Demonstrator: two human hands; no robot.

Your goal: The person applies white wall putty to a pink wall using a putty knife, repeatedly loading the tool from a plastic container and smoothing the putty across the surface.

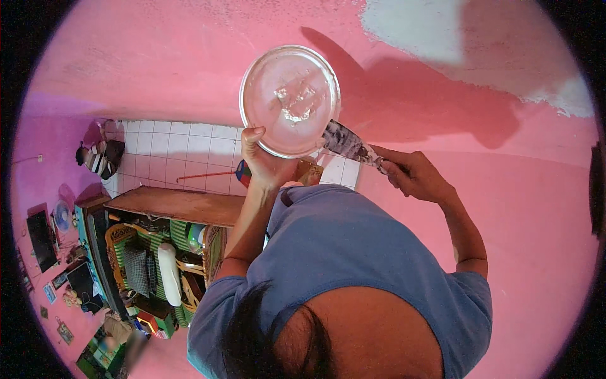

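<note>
My left hand (268, 163) grips a round, pale plastic lid (260, 95) by its lower rim, with the thumb over the edge. A lumpy smear of wet-looking putty (297, 104) lies in the lid's middle. In my right hand (420, 177) is a putty knife (347, 142), its broad blade streaked dark and white. The fingers close round the handle end, and the blade's tip is by the lid's lower right rim; I cannot tell if they touch. Ahead, the pink wall (189, 63) carries a whitish patch (410, 28) at the upper right.
White floor tiles (170, 142) show below the wall. At left stand a wooden cabinet (177, 203) and a rattan seat with green striped cushions (180, 230). A fan (62, 216) and a dark screen (41, 240) are farther left. A dark bundle (112, 158) is near the corner.
</note>
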